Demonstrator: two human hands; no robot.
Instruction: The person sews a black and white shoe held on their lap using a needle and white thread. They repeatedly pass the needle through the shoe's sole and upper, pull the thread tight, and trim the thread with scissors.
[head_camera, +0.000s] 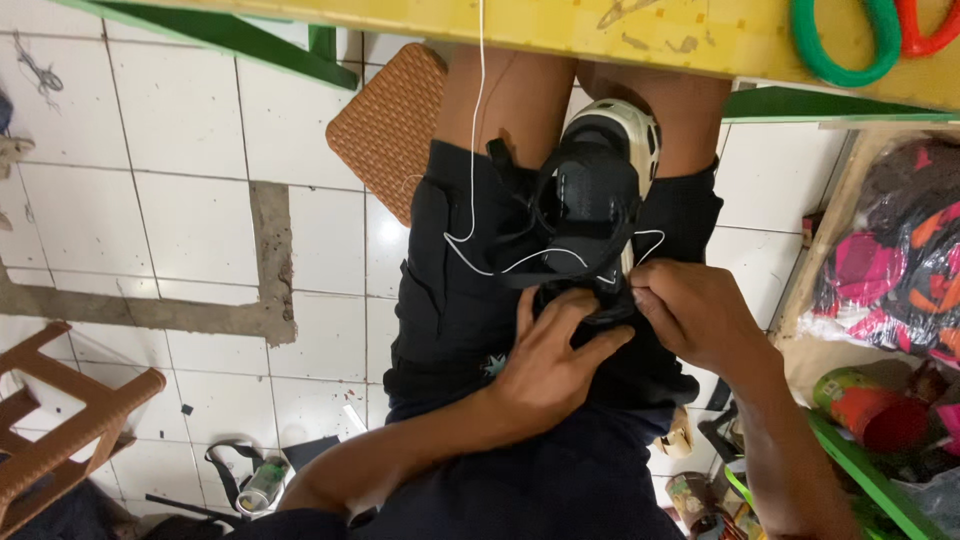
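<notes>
Black sandal with pale sole lying on the lap, between the thighs, toe end pointing toward the yellow desk edge at the top of view. Left hand pressed flat-curled over the near end of the sandal, fingers narrow and closed around the black strap material. Right hand just beside it, touching the same end, thumb and fingers pinched shut on the strap. White thread hanging down from the desk edge, looping across the black shorts and the sandal straps. Woven brown mat on the white tiled floor under the desk. Wooden stool at lower left. Green ring on the desk's far right corner. Coloured goods in bags at right.
</notes>
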